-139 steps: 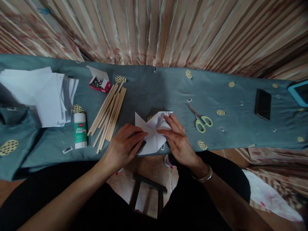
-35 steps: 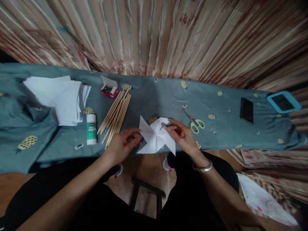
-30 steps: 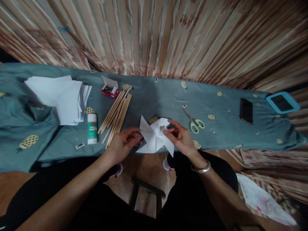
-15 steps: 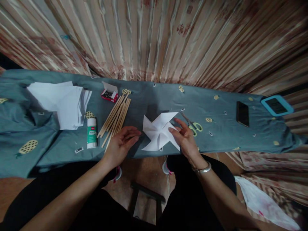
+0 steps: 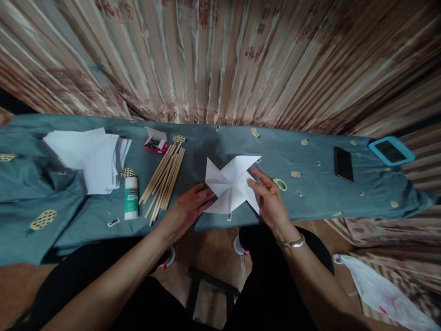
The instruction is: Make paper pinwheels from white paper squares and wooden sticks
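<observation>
A white paper pinwheel (image 5: 230, 184) with folded blades is at the table's front edge, in the middle of the head view. My right hand (image 5: 270, 197), a silver bangle on its wrist, pinches the pinwheel's right side between thumb and fingers. My left hand (image 5: 189, 207) reaches flat with fingers stretched out; its fingertips come up to the lower left blade, and whether they touch it I cannot tell. Beyond my right hand lie green-handled scissors (image 5: 280, 184), mostly covered by the paper and fingers. Wooden sticks (image 5: 163, 181) lie in a bundle left of the pinwheel.
A glue stick (image 5: 131, 197) stands beside the sticks. Behind them sits an open red box (image 5: 155, 145) of small dark items. White paper sheets (image 5: 99, 161) are piled at left. A phone (image 5: 343, 164) and a blue-framed device (image 5: 392, 151) lie at right. A curtain (image 5: 213, 64) hangs behind.
My left hand has moved right to the pinwheel's left side, its fingers straightening. The pinwheel, in my right hand, now hides more of the scissors. The whole view has shifted slightly.
</observation>
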Motion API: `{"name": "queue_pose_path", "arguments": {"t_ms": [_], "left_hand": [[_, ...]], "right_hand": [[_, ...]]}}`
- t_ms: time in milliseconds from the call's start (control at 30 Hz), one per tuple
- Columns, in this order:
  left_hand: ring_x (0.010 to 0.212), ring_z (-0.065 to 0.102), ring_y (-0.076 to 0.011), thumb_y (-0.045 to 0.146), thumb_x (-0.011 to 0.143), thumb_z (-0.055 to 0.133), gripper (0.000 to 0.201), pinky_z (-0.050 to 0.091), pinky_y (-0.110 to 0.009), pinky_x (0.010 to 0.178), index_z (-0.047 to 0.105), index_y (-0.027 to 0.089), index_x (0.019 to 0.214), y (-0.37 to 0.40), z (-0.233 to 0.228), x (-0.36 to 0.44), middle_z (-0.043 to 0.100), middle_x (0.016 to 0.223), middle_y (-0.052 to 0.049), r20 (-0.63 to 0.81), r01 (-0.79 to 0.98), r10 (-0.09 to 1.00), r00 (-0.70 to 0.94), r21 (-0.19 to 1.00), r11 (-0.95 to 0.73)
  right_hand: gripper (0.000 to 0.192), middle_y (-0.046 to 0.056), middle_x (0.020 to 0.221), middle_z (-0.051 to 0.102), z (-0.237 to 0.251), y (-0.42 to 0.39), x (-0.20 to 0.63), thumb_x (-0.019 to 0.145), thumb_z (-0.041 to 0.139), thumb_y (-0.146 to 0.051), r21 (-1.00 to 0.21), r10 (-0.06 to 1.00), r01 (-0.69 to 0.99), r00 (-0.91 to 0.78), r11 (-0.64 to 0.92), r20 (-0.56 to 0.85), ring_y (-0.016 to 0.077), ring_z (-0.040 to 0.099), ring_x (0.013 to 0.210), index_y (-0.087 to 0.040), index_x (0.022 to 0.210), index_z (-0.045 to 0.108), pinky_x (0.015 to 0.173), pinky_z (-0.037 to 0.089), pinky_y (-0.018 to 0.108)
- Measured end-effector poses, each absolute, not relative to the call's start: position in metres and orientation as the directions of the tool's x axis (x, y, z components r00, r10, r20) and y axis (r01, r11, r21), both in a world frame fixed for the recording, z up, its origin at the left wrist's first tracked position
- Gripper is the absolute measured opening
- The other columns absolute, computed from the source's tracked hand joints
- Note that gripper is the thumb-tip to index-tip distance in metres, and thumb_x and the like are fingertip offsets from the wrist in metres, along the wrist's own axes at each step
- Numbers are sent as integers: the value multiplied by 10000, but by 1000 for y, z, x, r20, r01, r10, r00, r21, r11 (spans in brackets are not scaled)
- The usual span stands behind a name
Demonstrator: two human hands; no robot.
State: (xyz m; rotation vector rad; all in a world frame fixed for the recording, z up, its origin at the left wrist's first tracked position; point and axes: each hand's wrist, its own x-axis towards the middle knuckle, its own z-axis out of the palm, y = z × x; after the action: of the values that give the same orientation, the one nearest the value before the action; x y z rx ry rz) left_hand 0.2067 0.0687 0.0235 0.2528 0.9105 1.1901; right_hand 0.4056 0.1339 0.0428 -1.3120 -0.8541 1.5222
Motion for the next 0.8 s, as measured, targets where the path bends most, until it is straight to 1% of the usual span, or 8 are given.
{"name": "queue_pose_path", "arguments": {"t_ms": [67, 133, 267, 367, 533, 667, 800], "left_hand": [[972, 680, -233, 296, 698, 792, 418, 529, -323, 881, 671, 114, 1054, 72, 22, 209, 715, 1064, -128, -427, -671, 883, 197, 598, 439], [884, 690, -208, 347, 648, 827, 410, 538, -282, 792, 709, 128, 974, 75, 20, 212, 733, 998, -104, -413, -646, 878, 241, 607, 463], [742, 671, -148, 305, 527, 887, 364, 520, -237, 721, 737, 146, 818, 77, 20, 217, 743, 838, -49, -462, -583, 872, 163, 668, 463], [662, 647, -141, 293, 482, 895, 364, 502, -238, 668, 741, 147, 778, 77, 21, 220, 734, 742, -31, -495, -521, 864, 88, 717, 464], [664, 650, -174, 291, 470, 880, 333, 489, -264, 641, 744, 146, 738, 77, 20, 224, 748, 748, -43, -524, -509, 850, 55, 717, 476], [662, 654, -184, 283, 506, 861, 326, 491, -282, 660, 745, 154, 782, 77, 16, 225, 755, 777, -41, -525, -502, 851, 23, 730, 464], [684, 661, -205, 316, 516, 856, 326, 485, -288, 655, 738, 143, 767, 80, 12, 222, 753, 767, -56, -525, -475, 851, -22, 754, 453]], "right_hand": [[621, 25, 807, 762, 41, 132, 404, 578, 839, -338, -918, 937, -189, -41, -347, -346, 241, 704, 717, -203, 1147, 629, 634, 519, 341], [646, 21, 816, 764, 39, 130, 403, 577, 844, -336, -912, 930, -184, -81, -367, -358, 228, 702, 694, -206, 1168, 618, 636, 528, 336], [691, 3, 822, 762, 32, 128, 401, 582, 846, -320, -902, 910, -152, -161, -405, -381, 184, 680, 632, -229, 1214, 582, 619, 532, 314], [707, -4, 825, 759, 28, 127, 402, 578, 848, -305, -895, 896, -136, -198, -426, -397, 176, 671, 612, -242, 1224, 566, 590, 526, 304], [725, -5, 861, 755, 26, 125, 402, 577, 849, -271, -893, 885, -122, -246, -433, -395, 181, 681, 638, -255, 1236, 548, 610, 536, 310], [725, -12, 826, 743, 28, 122, 398, 588, 842, -264, -903, 891, -118, -255, -414, -375, 165, 655, 601, -248, 1241, 528, 570, 505, 288], [723, -10, 840, 736, 28, 120, 393, 599, 834, -266, -914, 899, -119, -270, -387, -345, 155, 646, 617, -243, 1246, 510, 595, 497, 285]]}}
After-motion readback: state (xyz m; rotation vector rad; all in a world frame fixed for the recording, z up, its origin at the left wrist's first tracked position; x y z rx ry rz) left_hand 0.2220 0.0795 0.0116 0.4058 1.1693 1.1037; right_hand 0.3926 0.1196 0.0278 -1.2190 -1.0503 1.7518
